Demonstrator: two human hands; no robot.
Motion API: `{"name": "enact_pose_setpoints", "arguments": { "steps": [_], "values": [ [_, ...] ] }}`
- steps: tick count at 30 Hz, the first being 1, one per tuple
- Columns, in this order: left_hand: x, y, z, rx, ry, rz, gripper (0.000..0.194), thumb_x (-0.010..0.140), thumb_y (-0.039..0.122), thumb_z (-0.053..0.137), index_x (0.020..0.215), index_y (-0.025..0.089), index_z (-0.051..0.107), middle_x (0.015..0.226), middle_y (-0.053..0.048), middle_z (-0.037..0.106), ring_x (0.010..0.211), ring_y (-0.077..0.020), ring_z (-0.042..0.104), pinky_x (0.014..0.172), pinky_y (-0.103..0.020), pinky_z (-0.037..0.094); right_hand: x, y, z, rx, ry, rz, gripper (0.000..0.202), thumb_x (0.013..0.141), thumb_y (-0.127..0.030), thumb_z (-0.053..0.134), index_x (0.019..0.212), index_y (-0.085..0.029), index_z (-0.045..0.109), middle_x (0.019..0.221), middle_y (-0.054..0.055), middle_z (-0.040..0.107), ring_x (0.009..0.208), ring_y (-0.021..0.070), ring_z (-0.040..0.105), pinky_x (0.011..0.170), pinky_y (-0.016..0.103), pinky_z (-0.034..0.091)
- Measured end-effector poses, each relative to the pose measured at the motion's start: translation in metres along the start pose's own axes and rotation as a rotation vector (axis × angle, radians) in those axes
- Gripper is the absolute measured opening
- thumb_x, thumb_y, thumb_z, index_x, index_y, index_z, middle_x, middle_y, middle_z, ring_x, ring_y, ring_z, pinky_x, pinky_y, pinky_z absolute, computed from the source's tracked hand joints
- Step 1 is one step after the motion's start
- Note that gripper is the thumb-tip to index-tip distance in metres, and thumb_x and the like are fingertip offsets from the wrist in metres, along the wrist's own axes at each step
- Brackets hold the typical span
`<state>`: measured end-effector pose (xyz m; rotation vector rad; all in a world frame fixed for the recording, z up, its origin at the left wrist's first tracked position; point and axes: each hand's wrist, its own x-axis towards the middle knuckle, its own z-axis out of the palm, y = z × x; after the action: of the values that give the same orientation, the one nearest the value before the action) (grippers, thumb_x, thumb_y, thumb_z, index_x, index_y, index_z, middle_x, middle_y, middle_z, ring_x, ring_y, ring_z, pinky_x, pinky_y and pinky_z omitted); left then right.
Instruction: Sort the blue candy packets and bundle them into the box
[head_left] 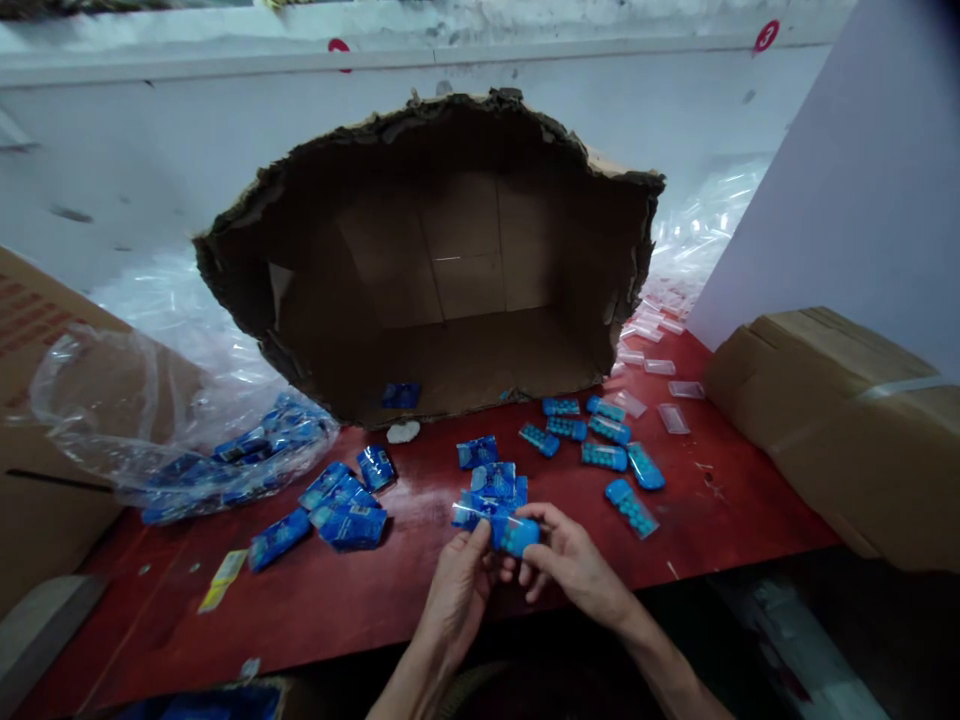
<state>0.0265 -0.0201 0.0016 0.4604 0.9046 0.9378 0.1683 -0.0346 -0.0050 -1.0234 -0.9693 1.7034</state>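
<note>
A small clear plastic case with a blue end and blue balls inside (517, 537) is held level between my two hands, close to the table's front edge. My left hand (459, 585) pinches its clear end, the thumb on top. At the blue end, the fingers and thumb of my right hand (574, 562) close around it. Just beyond the hands lie a few printed blue packets (493, 478), partly covered by the case. Similar filled cases (604, 456) are scattered to the right of them. Another group of blue packets (352, 525) lies to the left.
A torn-open cardboard box (465, 365) stands behind, with a blue packet inside. On the left, a clear plastic bag (225, 440) holds many blue packets. Clear empty sleeves (673, 418) lie at the right, near a closed carton (817, 430). The table (420, 610) is red.
</note>
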Motion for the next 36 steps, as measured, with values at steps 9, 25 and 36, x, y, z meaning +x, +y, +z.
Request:
{"name": "enact_pose_setpoints", "arguments": {
  "steps": [9,25,36],
  "values": [
    [-0.005,0.007,0.0,-0.039,-0.181,-0.162,0.028,0.077,0.034,0.049,0.085,0.01,0.061,0.069,-0.009,0.063,0.064,-0.0158,0.058,0.055,-0.025,0.043,0.002,0.001,-0.008,0.29,-0.162,0.023,0.045,0.072,-0.036,0.059,0.111,-0.022,0.04,0.078,0.001,0.055,0.051,0.0076,0.052,0.038,0.019,0.048],
    [-0.012,-0.006,0.018,0.034,-0.093,-0.09,0.031,0.074,0.039,0.052,0.081,0.01,0.061,0.056,-0.006,0.061,0.049,-0.0125,0.052,0.048,-0.024,0.036,0.004,0.014,0.006,0.14,0.073,-0.032,0.035,0.069,-0.025,0.06,0.099,-0.021,0.042,0.068,-0.007,0.051,0.033,0.0028,0.046,0.033,0.017,0.043],
    [-0.01,0.0,0.008,0.0,-0.114,-0.103,0.023,0.075,0.032,0.053,0.081,0.011,0.061,0.061,-0.005,0.06,0.054,-0.0118,0.052,0.051,-0.023,0.038,-0.002,0.001,0.003,0.117,-0.029,-0.039,0.046,0.074,-0.028,0.058,0.114,-0.027,0.036,0.076,-0.004,0.051,0.046,0.0065,0.053,0.039,0.019,0.046]
  ]
}}
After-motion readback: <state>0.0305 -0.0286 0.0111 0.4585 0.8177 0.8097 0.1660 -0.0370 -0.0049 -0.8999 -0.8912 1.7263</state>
